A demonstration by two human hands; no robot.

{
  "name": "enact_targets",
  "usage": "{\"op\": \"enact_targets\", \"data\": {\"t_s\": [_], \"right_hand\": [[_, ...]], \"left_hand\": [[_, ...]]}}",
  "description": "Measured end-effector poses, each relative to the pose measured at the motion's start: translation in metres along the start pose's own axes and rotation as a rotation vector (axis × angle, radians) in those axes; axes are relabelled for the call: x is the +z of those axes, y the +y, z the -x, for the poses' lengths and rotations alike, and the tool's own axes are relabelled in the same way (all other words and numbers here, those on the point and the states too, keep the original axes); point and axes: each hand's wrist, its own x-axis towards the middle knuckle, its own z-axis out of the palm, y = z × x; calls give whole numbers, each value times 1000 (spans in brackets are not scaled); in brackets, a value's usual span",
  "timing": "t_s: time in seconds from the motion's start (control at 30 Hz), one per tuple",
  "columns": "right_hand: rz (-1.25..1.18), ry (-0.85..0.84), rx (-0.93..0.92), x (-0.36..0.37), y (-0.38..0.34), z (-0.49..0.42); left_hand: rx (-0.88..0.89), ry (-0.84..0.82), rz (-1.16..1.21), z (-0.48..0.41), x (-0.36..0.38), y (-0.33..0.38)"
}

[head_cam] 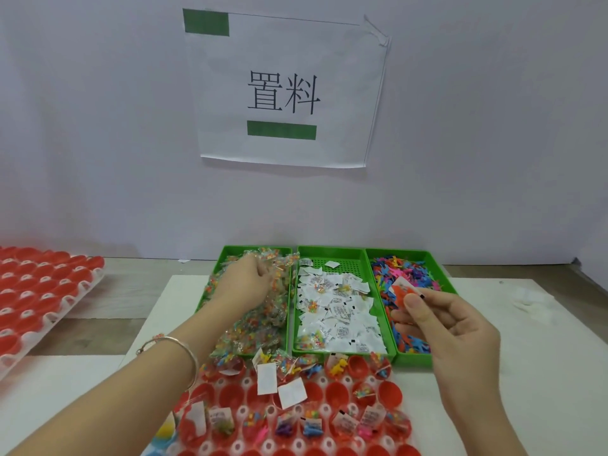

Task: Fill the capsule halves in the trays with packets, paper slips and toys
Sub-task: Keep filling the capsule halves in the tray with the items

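Head view: you hold both bare hands over a worktable, three green bins side by side beneath them.
Left hand [245, 283]: back up, fingers curled down into the heap of clear packets [253, 327], gripping a bunch of them; a metal bangle [174, 339] circles the wrist.
Right hand [450, 327]: raised above the right-hand bin, thumb and forefinger pinching an orange toy [399, 296] with a white paper slip [408, 284] behind it; the other fingers are loosely curled.
Packet bin [235, 250]: directly under your left hand, heaped past its near rim.
Slip bin [329, 249]: between your hands, folded slips [339, 311] spread across it.
Toy bin [414, 361]: beneath and beyond your right hand, filled with small multicoloured toys [408, 271].
Capsule tray [352, 409]: nearer you than the bins, below both wrists; red capsule halves [390, 393] sit open side up, many holding packets, slips or toys, a few by your right wrist bare.
Second tray [70, 302]: well apart, outside your left forearm, rows of red halves.
Wall sign [283, 90]: white sheet, black characters, green bars, above both hands.
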Motion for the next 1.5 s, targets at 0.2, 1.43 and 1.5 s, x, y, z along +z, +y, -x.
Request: {"op": "enact_targets", "data": {"t_s": [0.2,1.43,1.5], "right_hand": [[5,-236,59,10,-10,13],[225,-1008,70,66,-67,164],[351,-1118,-28,74,-63,186]], "left_hand": [[60,76,211,32,-20,-1],[17,327,960,233,-85,-110],[-101,405,963,244,-76,-131]]}}
